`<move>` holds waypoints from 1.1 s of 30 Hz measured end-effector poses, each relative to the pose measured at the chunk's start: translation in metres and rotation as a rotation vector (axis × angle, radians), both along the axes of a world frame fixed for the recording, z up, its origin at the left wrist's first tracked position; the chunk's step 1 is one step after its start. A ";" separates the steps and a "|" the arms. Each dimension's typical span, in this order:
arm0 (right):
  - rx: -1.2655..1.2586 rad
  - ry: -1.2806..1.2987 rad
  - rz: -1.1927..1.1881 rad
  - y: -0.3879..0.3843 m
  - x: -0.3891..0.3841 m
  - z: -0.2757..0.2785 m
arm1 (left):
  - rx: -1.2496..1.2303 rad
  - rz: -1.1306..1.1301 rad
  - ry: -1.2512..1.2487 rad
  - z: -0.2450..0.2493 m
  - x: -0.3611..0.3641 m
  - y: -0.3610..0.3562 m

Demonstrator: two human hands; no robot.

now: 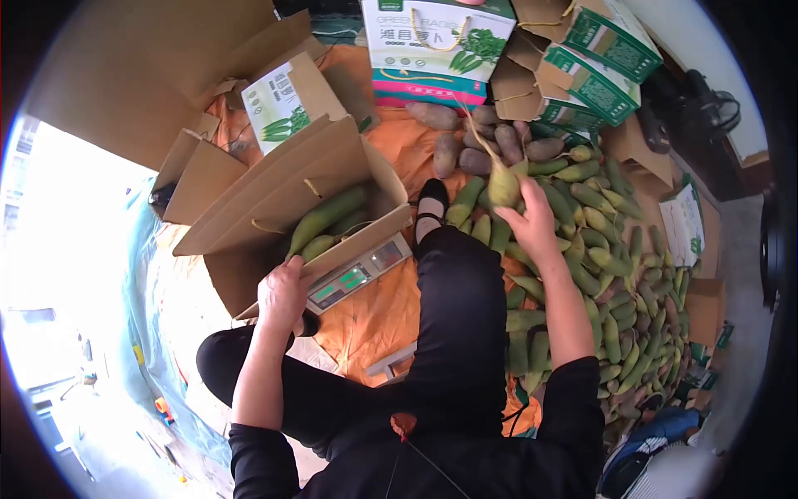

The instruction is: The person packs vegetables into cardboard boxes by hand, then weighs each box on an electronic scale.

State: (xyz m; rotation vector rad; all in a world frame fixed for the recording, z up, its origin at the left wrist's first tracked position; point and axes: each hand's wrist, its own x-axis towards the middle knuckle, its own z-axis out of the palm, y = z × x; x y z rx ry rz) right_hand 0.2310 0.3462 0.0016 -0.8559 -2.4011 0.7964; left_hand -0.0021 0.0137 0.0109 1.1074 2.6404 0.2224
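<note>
floor work, seen from above. an orange sheet (359, 337) covers the ground, creased and wrinkled; a pale blue plastic sheet (141, 333) runs down the left side, where the light is glaring white. bare grey floor (736, 249) shows at the far right.

right hand (534, 223) — closed around a pale green radish (504, 186), held up over the near side of the heap, its long thin root pointing up and away. left hand (283, 293) is at the near corner of a large open carton (291, 187), fingers at the rim; cannot tell if it grips the cardboard or touches a radish just inside. several green radishes (326, 218) lie in that carton.

a scale (359, 273) sits along the carton's near side, display lit green. to the right, a broad radish heap (607, 258) spreads over the floor. reddish-purple roots (445, 155) lie at its far left edge, near a black shoe (431, 204).

far side: a white-and-green printed box (440, 41) on top of a pink-and-teal box (428, 90) — more printed cartons (594, 71), flaps open, stand to their right.
</note>
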 end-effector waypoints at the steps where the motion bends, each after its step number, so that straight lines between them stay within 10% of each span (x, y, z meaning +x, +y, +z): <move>1: -0.031 0.184 0.085 -0.011 -0.017 0.030 | 0.011 -0.018 -0.004 0.000 0.000 0.001; 7: 0.264 0.455 0.407 -0.090 -0.103 0.135 | -0.026 -0.014 0.030 -0.002 0.000 -0.002; 15: 0.477 -0.064 0.407 -0.147 -0.156 0.089 | 0.089 -0.148 0.100 -0.005 -0.002 -0.005; 22: 0.068 0.247 0.012 -0.066 -0.010 0.048 | 0.146 -0.149 -0.003 -0.007 0.001 -0.003; 33: -0.379 -0.515 -0.696 -0.122 0.314 -0.158 | 0.157 -0.120 -0.051 -0.010 0.002 -0.005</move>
